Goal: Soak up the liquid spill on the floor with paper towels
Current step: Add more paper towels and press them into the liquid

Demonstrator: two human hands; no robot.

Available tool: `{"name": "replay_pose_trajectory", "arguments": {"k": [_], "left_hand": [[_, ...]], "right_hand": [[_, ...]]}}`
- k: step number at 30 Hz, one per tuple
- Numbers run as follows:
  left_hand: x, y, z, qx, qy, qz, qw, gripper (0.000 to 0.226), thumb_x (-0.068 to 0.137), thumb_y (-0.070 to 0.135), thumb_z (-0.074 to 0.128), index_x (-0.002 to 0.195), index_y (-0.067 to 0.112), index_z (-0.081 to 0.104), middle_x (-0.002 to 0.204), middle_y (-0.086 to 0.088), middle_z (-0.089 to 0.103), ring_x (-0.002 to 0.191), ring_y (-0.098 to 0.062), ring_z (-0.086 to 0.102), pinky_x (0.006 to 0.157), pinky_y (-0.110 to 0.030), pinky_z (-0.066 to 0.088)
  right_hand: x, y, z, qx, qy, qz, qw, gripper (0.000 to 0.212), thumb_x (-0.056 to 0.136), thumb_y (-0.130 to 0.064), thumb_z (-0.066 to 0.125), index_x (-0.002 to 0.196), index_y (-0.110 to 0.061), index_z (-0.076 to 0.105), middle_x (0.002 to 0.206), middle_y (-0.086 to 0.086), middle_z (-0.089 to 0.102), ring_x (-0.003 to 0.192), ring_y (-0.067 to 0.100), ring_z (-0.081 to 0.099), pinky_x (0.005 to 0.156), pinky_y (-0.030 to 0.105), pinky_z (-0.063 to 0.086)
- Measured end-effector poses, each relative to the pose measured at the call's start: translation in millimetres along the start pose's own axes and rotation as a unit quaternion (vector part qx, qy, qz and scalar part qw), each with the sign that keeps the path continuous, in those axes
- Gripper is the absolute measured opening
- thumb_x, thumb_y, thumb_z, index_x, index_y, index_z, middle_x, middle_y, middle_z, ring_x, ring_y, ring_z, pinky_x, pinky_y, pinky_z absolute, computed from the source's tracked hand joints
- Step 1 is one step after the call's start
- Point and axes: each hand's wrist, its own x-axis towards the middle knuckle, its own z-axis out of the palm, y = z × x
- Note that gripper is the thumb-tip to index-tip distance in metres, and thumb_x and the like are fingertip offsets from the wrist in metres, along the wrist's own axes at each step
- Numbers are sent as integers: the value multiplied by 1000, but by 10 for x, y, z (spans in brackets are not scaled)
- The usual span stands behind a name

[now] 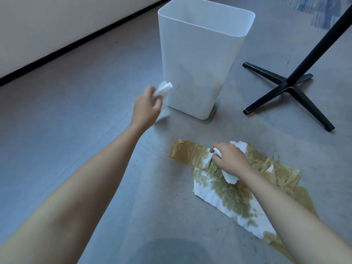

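Note:
Several paper towels (230, 195) lie spread on the grey floor, mostly soaked tan and olive by the spill, with white patches left. My right hand (230, 159) presses down on them and grips a crumpled white towel (229, 178). My left hand (145, 108) is raised beside the bin, holding a bunched white paper towel (162, 88) that looks blurred.
A tall white plastic bin (200, 60) stands just beyond the towels. A black cross-shaped table base (285, 88) with its pole is at the right. A pale wall with a black skirting strip (76, 42) runs along the upper left.

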Motion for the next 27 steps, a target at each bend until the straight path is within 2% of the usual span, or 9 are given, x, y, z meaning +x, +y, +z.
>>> {"name": "replay_pose_trajectory", "arguments": {"k": [3,6,9,13,17,22,23,25,27], "left_hand": [[-239,-164,136,22,-82,44,995,4,91,13,54,94,12,52,65,0,51,54,-16,42,49,-26,27],[-587,-355,256,39,-159,46,985,4,89,13,55,92,12,52,67,-1,53,55,-19,44,52,-31,28],[-952,-480,315,55,-208,60,975,10,85,22,51,89,13,52,68,1,54,58,-21,47,55,-29,29],[-1230,-541,316,71,-213,79,971,17,84,27,45,91,13,51,64,5,49,55,-20,43,52,-29,27],[-1099,-539,316,76,-167,53,982,10,91,21,49,94,11,49,64,0,51,56,-23,45,52,-31,27],[-697,-624,383,174,-95,-59,978,13,92,12,46,102,4,49,91,-14,60,81,-34,54,61,-36,35],[-658,-637,397,198,-96,-88,971,17,92,13,46,106,5,49,103,-15,59,91,-35,54,67,-38,38],[-669,-658,438,267,-91,-111,953,37,90,19,51,125,7,45,128,-15,50,115,-34,46,90,-42,37],[-784,-640,469,296,-56,-50,952,52,89,26,54,135,6,41,144,-16,40,131,-34,37,106,-44,28]], "right_hand": [[-12,1,4,-2,-4,6,1000,30,90,-16,44,114,-21,62,109,-1,62,77,17,46,52,27,29],[-15,-4,14,-7,-12,5,1000,30,91,-16,44,115,-20,61,108,0,63,74,17,46,50,25,28],[-19,-11,16,-8,-16,3,1000,30,91,-16,43,114,-19,62,109,1,63,72,17,46,48,24,27],[-25,-10,15,-7,-21,2,1000,30,91,-15,44,115,-19,61,111,1,63,71,17,44,48,24,26],[-24,8,39,-4,-31,2,1000,31,91,-15,44,116,-19,61,110,2,64,69,17,45,48,25,28],[-4,24,64,3,-34,7,999,30,91,-16,44,116,-19,61,103,2,64,64,16,43,47,24,26],[-3,20,66,4,-35,7,999,30,91,-16,44,115,-19,61,98,1,63,61,15,41,47,24,25],[2,15,77,6,-36,6,999,29,92,-15,44,115,-19,62,94,0,61,61,15,41,47,24,25],[9,11,88,8,-38,4,999,29,92,-15,44,115,-19,62,96,2,62,63,16,40,47,23,25]]}}
